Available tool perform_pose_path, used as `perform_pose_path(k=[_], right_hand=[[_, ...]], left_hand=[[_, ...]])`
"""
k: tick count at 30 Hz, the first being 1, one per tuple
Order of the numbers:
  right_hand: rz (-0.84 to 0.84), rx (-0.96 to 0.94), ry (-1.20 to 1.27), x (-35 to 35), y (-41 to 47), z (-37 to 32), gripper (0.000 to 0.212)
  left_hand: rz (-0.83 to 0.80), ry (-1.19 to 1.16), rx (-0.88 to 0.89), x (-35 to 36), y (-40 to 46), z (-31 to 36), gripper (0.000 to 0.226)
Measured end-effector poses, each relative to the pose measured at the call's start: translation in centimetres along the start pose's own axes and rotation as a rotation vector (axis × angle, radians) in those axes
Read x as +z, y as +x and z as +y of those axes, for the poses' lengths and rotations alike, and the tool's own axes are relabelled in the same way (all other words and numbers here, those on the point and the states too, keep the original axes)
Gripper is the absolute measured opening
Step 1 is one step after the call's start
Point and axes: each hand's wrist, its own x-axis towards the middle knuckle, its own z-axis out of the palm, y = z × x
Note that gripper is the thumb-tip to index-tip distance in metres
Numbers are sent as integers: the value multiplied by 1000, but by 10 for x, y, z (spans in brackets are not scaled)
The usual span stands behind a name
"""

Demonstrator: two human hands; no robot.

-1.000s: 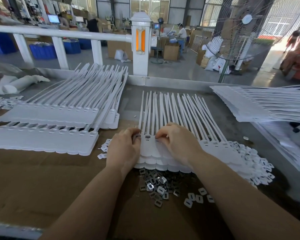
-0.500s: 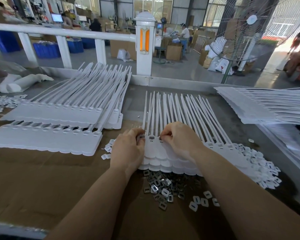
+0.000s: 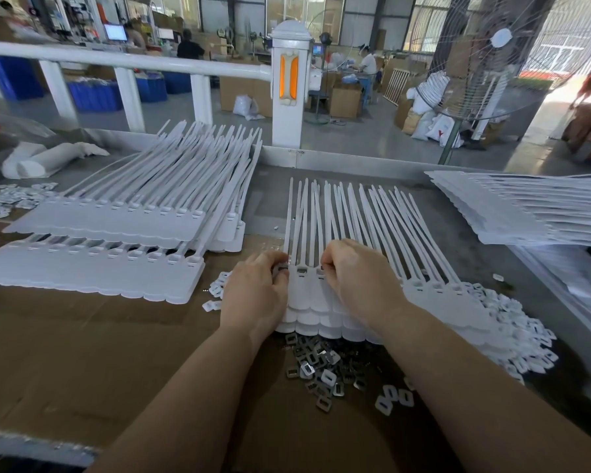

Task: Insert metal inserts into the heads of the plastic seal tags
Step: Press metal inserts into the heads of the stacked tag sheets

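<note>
A strip of joined white plastic seal tags [image 3: 342, 230] lies in front of me, straps pointing away, on top of more such strips. My left hand [image 3: 255, 295] rests at the strip's left end with curled fingers pinching a small dark metal insert [image 3: 282, 269] at the leftmost tag head. My right hand [image 3: 359, 278] lies just to the right, fingers curled down onto the tag heads; what its fingertips hold is hidden. One head between the hands shows a metal insert [image 3: 302, 269] seated in it. A loose pile of metal inserts [image 3: 316, 365] lies below the strip.
Two stacks of tag strips [image 3: 110, 247] fill the left of the cardboard-covered table. Another stack [image 3: 526, 213] lies at the right. Small white plastic caps [image 3: 522, 339] are heaped at the right of the strip, a few more [image 3: 394, 399] near the inserts. A white railing [image 3: 289, 83] borders the table's far edge.
Both hands stay at the left end of the strip with only small finger movement. The view has shifted slightly.
</note>
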Motion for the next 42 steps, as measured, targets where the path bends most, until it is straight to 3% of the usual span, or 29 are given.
perform_pose_path(k=[6, 14, 28, 36, 42], right_hand=[[25, -8, -30, -1, -3, -1, 9], [11, 83, 138, -4, -3, 4, 10], [23, -149, -204, -6, -13, 0, 8], [11, 10, 208, -10, -16, 9, 11], [3, 73, 300, -9, -15, 6, 15]], left_hand=[[-2, 8, -2, -1, 0, 1, 29], [-6, 1, -7, -1, 0, 2, 29], [-17, -1, -10, -1, 0, 1, 30], [-2, -4, -5, -1, 0, 1, 29], [-8, -42, 10, -1, 0, 1, 28]])
